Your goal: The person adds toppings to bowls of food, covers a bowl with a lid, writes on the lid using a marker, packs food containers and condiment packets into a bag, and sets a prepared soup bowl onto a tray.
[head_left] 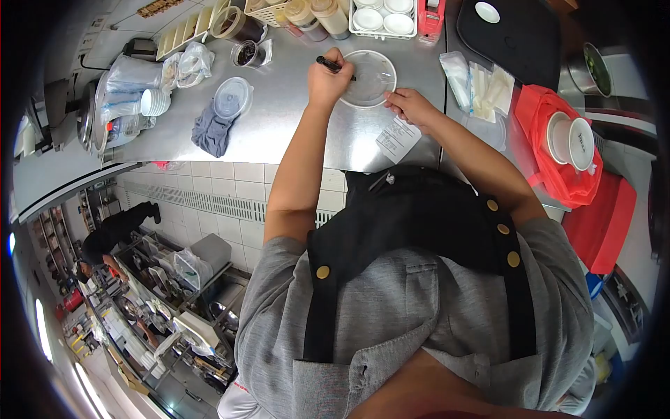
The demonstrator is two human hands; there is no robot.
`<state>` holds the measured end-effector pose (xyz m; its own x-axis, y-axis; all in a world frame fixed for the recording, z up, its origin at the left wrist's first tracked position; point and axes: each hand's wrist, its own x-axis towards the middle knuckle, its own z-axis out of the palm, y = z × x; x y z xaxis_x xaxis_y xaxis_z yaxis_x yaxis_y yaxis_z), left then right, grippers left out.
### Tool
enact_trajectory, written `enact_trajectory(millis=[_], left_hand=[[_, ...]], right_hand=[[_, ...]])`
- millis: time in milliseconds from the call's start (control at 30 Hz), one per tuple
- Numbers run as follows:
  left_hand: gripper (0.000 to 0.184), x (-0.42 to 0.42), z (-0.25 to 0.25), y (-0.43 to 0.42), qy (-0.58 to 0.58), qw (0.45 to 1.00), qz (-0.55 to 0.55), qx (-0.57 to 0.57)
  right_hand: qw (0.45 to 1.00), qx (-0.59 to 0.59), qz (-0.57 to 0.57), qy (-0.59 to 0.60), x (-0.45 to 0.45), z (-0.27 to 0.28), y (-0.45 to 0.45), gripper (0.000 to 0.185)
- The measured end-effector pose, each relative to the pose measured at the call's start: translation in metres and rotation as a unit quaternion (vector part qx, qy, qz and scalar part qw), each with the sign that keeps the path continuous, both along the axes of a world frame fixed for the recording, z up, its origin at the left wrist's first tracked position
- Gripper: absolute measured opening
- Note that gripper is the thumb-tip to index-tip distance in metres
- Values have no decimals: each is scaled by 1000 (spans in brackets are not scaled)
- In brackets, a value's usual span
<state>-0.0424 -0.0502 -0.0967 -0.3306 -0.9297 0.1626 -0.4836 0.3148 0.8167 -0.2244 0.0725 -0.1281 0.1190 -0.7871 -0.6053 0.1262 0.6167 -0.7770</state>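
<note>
"Gripping what, in your left hand?"

"I hold a black marker, its tip over the round container on the counter before me."

"And your right hand?"

"Its fingers pinch the rim, probably to keep it steady. The paper slip lies near, I suppose for easy reading."
</note>
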Motion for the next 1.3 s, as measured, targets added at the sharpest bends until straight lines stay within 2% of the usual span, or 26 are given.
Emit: enact_trajectory(millis=[67,200,267,300,400,467,500,567,700,767,867,1000,1100,1200,1300], left_hand=[[23,-2,1,0,43,999,6,8],[24,-4,6,1,2,1000,5,-2],[24,-5,-1,-5,115,992,11,40],[24,-5,-6,-6,115,992,11,40],[23,-7,-1,-1,66,997,3,30],[23,-7,4,1,-12,1000,-5,5],[23,-6,1,-1,-12,1000,-6,4],[23,-5,-5,-7,82,994,-12,70],[24,-11,-1,1,88,995,-21,45],[25,-16,8,9,-17,1000,10,-8],[25,-18,11,11,-54,998,4,-16],[26,-20,12,12,-27,999,12,-14],[27,-22,13,13,-82,996,13,-22],[28,-23,14,13,-81,996,20,-39],[28,-22,10,11,-52,998,15,-11]], right_hand=[[1000,-2,-2,0,0,1,0,34],[1000,-8,-3,2,0,1,0,33],[1000,-4,-4,3,0,5,0,32],[1000,1,-3,5,1,8,0,32],[1000,-4,-8,6,1,10,1,31],[1000,-2,-9,-1,1,6,0,31],[1000,0,-9,-8,1,5,0,31],[1000,0,-8,-9,0,4,0,31],[1000,-3,-8,-9,0,2,-1,31],[1000,0,-7,-3,1,4,-1,31],[1000,0,-7,1,0,6,0,31],[1000,0,-11,-1,1,14,0,30],[1000,-3,-2,-3,-1,3,-1,30],[1000,-6,-9,-2,1,9,0,31],[1000,-8,-1,-1,-1,0,-1,31]])
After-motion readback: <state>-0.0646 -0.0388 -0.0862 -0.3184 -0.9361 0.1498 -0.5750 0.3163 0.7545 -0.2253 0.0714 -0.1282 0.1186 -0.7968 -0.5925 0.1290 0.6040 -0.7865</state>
